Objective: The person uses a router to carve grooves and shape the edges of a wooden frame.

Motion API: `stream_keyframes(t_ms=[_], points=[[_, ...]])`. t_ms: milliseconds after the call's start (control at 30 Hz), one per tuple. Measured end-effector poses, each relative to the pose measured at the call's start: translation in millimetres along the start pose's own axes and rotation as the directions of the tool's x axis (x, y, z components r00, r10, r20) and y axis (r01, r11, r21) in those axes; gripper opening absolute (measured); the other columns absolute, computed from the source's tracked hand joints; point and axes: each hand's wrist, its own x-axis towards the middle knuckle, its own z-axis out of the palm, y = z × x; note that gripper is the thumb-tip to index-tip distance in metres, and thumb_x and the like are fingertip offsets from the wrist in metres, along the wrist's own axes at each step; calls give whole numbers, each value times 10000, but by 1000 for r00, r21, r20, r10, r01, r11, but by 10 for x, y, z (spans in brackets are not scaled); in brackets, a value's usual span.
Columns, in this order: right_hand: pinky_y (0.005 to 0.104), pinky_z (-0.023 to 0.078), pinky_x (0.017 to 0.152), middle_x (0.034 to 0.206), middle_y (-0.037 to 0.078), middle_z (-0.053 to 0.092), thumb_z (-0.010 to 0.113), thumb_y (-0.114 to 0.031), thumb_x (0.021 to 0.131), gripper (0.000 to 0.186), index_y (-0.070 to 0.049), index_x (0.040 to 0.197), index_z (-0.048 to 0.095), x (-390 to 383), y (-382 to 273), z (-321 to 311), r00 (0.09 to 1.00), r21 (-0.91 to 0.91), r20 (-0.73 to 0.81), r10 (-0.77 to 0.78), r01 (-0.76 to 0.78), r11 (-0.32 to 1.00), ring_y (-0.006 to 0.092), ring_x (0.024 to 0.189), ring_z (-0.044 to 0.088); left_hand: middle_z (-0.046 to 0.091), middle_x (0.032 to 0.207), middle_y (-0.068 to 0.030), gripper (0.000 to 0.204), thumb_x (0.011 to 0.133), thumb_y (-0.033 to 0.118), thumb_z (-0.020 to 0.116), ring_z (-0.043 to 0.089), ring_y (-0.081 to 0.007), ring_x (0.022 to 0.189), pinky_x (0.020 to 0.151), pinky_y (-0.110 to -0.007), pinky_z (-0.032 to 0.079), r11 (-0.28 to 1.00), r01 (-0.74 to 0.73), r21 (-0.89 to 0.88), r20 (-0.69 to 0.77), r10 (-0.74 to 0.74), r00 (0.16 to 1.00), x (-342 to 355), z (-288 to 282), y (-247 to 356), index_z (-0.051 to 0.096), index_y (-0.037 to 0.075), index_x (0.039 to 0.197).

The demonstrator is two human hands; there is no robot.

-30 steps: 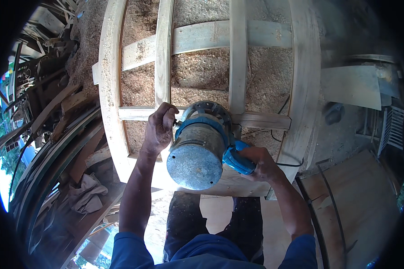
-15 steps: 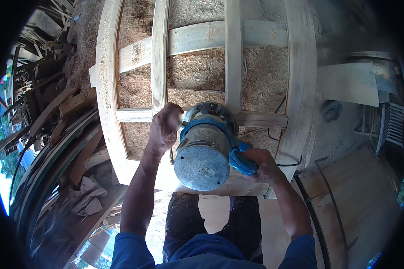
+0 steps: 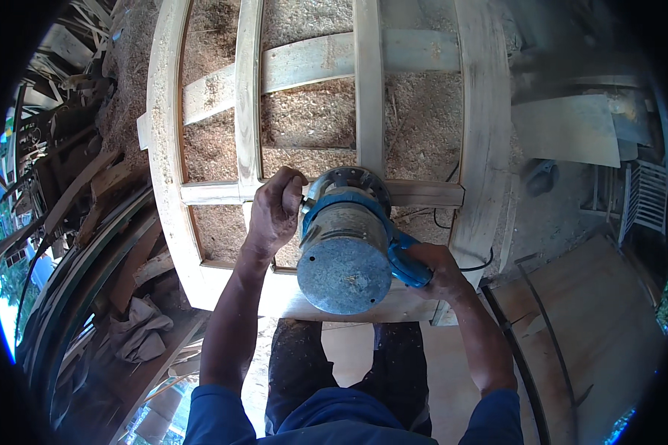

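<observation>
A power router point(image 3: 344, 274) with a round metal motor top and blue body sits on the lower crossbar of a pale wooden lattice frame point(image 3: 482, 126), tilted toward me in view. My left hand point(image 3: 274, 208) has its fingers curled round a small knob on the router's left side. My right hand point(image 3: 441, 271) grips the blue handle on the right. A black cord point(image 3: 479, 263) runs from near that hand over the frame. Sawdust point(image 3: 308, 115) fills the openings between the slats. The router's bit is hidden beneath it.
Piled wood offcuts and long curved boards point(image 3: 89, 259) crowd the left, with a crumpled cloth point(image 3: 139, 330) on them. At the right are a pale flat sheet point(image 3: 564, 130), a white slatted piece point(image 3: 642, 200), a shoe-like dark object point(image 3: 543, 178) and a large plywood board point(image 3: 571, 319).
The router and both hands have moved right along the frame's lower crossbar. The frame appears shifted left in the view. Both hands keep their hold.
</observation>
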Motion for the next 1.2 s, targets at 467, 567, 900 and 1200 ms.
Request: stream_keyframes(t_ms=[467, 567, 900, 1200], points=[[370, 552, 677, 870, 74, 700, 818, -96, 705, 322, -110, 995, 676, -112, -54, 45, 997, 16, -78, 29, -28, 999, 286, 776, 706, 626, 776, -153, 302, 1046, 234, 466, 619, -271, 654, 614, -362, 489, 999, -21, -27, 26, 22, 999, 84, 91, 118, 591, -19, 937], [372, 551, 671, 863, 78, 698, 818, -94, 701, 317, -116, 982, 672, -128, -78, 38, 996, 77, -68, 54, -49, 996, 293, 772, 705, 623, 806, -145, 268, 1038, 194, 475, 624, -277, 664, 616, -361, 497, 1000, -27, 0, 53, 27, 998, 65, 86, 121, 590, -19, 924], [378, 533, 637, 809, 93, 671, 807, -82, 669, 288, -98, 910, 650, -138, -155, 242, 998, 38, -32, 45, -44, 998, 322, 727, 683, 575, 862, -137, 156, 864, -92, 532, 633, -289, 652, 530, -365, 531, 855, -444, 266, 47, 449, 892, -146, -45, -241, 504, 20, 969], [362, 519, 627, 800, 83, 657, 812, -73, 632, 324, -93, 919, 663, -167, -534, 627, 995, 60, -25, -99, 101, 993, 283, 705, 670, 621, 762, -157, 324, 1029, 253, 487, 641, -275, 649, 604, -371, 495, 998, -61, 12, -70, 61, 996, -767, -426, -253, 614, -26, 925]])
